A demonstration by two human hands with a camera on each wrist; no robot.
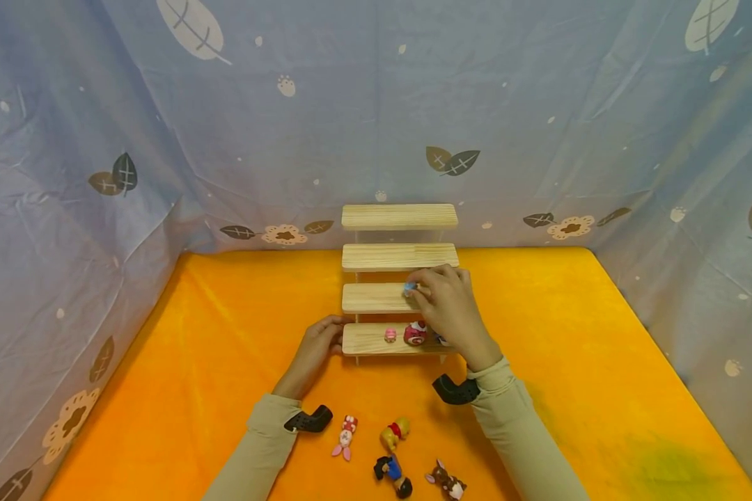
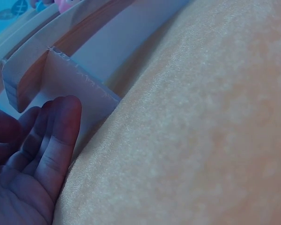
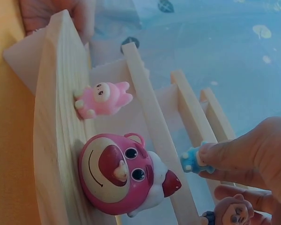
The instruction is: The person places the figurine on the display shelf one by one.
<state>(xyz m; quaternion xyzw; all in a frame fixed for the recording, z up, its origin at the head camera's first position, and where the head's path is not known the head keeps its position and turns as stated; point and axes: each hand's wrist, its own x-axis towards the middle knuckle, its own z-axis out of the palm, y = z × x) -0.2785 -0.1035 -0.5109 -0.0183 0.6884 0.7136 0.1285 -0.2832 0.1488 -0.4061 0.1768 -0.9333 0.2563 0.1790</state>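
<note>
The patterned backdrop (image 1: 376, 104) hangs behind the wooden stand (image 1: 397, 217), and the orange cloth (image 1: 257, 292) spreads beneath it. The stand rises in 4 boards. At the left end of its lowest board (image 1: 366, 339) is the left hand (image 1: 318, 341), fingers nearly straight and gripping nothing visible; whether it touches the stand, I cannot tell. Over the right part of the stand's 2nd board from the bottom (image 1: 372, 298), the right hand (image 1: 451, 306) pinches a figure between thumb and finger. Judging by how things lie, the work looks about midway: 3 figures are on the stand, 1 is in hand and 4 lie off it. On the lowest board, the big red-pink bear (image 3: 117, 173) sits upright, with the brown-headed figure (image 3: 233, 214) to its right, partly hidden in the head view. In front of the stand, on the cloth, lie the yellow bear (image 1: 390, 436), blue-clothed figure (image 1: 393, 470), brown long-eared figure (image 1: 445, 480) and pink-eared figure (image 1: 346, 436). The small pink figure (image 3: 105, 100) stands left of the big bear. Smallest is the pinched light-blue figure (image 3: 192, 161), at the stand's 2nd board; contact there is unclear.
</note>
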